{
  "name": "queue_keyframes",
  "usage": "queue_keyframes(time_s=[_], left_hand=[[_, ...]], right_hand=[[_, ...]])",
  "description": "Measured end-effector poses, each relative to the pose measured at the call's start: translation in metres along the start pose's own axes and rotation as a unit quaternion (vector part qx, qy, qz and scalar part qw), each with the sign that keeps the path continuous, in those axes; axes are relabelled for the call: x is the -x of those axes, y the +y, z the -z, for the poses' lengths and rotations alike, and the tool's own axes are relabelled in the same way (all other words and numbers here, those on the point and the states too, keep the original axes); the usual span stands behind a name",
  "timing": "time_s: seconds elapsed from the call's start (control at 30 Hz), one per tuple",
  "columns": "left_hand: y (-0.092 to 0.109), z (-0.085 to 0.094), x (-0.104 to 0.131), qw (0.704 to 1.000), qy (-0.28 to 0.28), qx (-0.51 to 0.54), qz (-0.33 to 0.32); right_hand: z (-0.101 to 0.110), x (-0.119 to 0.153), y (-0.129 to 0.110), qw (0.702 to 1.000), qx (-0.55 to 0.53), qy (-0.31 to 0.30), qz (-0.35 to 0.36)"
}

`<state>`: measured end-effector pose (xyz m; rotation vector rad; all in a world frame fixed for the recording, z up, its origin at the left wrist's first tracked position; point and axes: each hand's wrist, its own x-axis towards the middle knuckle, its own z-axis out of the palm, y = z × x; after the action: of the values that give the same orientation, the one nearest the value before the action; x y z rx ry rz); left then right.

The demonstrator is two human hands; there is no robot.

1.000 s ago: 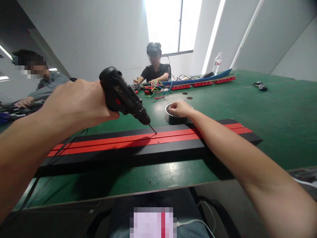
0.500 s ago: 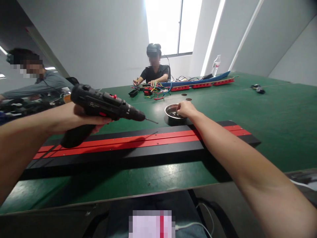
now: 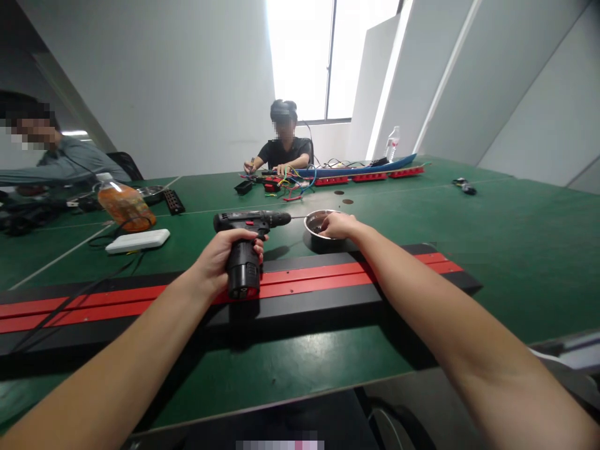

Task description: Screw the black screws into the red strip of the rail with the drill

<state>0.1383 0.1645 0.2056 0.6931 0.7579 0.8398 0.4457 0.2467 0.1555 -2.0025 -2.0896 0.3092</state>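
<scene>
- Spreading beneath everything, the green table shows more of its left part than half a second ago.
- Lying lengthwise near the table's front edge, the black bar with red strips has no bit on it now; a second ago the tip met one red strip, so no driving is under way.
- The drill, tilted at the left half a second ago, now stands upright above the bar, its nose towards the bowl; the left hand is wrapped round its grip.
- The bottle of orange liquid, mostly hidden earlier, shows plainly at the left.
- The metal bowl sits just beyond the bar. The right hand still dips into it, fingers drawn close; whether they pinch anything cannot be told.
- The white box near the bottle has also come into view.
- The bit now lies level, tip at the bowl's rim; touching or not, I cannot tell.
</scene>
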Motion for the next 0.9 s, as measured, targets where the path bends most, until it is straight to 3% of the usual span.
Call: queue_keyframes(time_s=[0.13,0.37,0.5,0.9], left_hand=[[-0.006,0.004,0.005,1.000,0.015,0.008,0.003],[-0.015,-0.007,0.025,1.000,0.024,0.014,0.008],[-0.020,-0.009,0.027,0.999,0.019,-0.004,-0.027],[-0.019,-0.004,0.024,0.999,0.046,0.025,-0.014]], right_hand=[[0.000,-0.001,0.000,0.999,0.019,-0.028,-0.004],[0.002,0.005,-0.003,1.000,0.018,0.014,-0.009],[0.004,0.007,-0.004,0.999,-0.008,0.043,-0.001],[0.005,0.004,0.002,0.977,-0.209,0.046,-0.011]])
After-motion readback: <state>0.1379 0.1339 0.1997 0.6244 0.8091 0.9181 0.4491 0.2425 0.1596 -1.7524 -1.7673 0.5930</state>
